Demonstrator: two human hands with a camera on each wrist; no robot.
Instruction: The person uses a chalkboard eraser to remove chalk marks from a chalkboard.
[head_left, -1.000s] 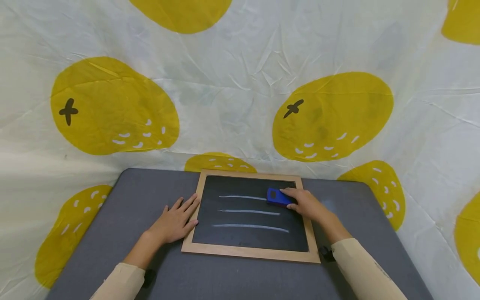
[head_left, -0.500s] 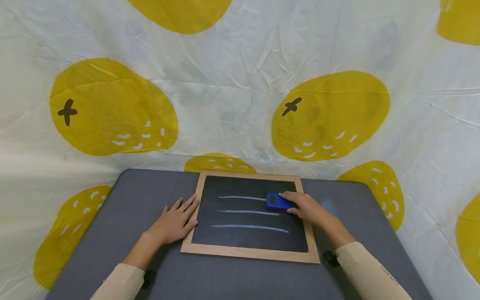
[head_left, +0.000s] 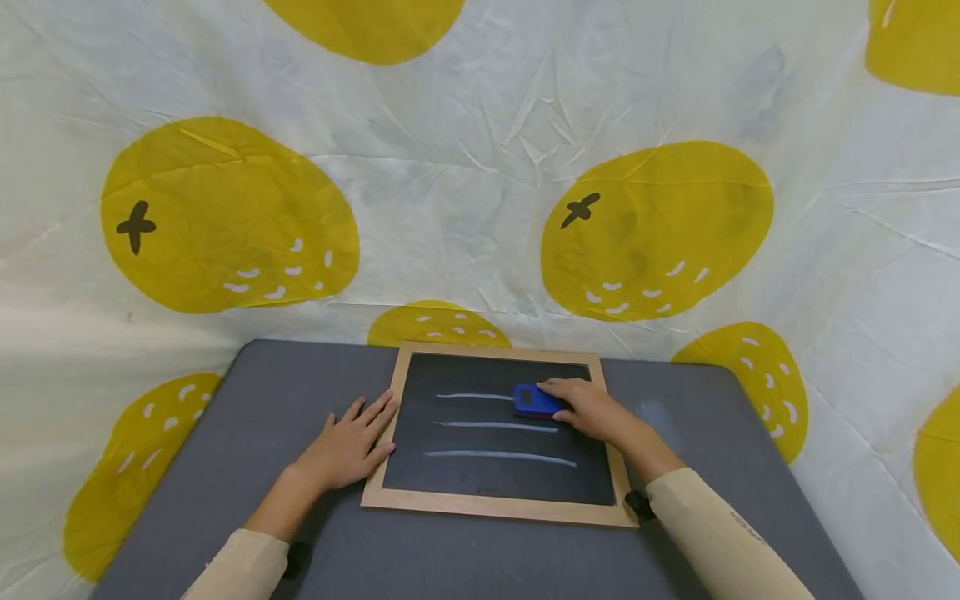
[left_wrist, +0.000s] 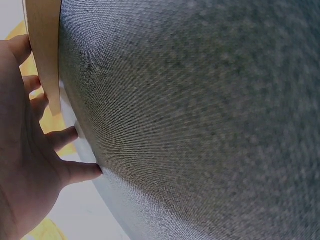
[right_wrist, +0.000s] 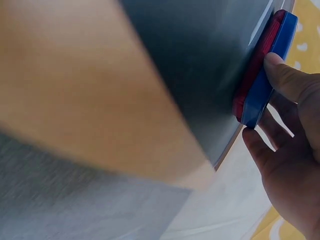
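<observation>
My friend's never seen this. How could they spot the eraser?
Find the gray table, then the wood-framed chalkboard on it. Toward its upper right, the right hand grips the eraser. It's the blue block with a red underside, unlike the pale chalk lines nearby.

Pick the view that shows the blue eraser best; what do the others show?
The right wrist view: the blue eraser is large, its red pad visible, held by the right hand. The head view shows it small, mainly its blue top, partly covered by that hand. The left wrist view doesn't show it.
</observation>
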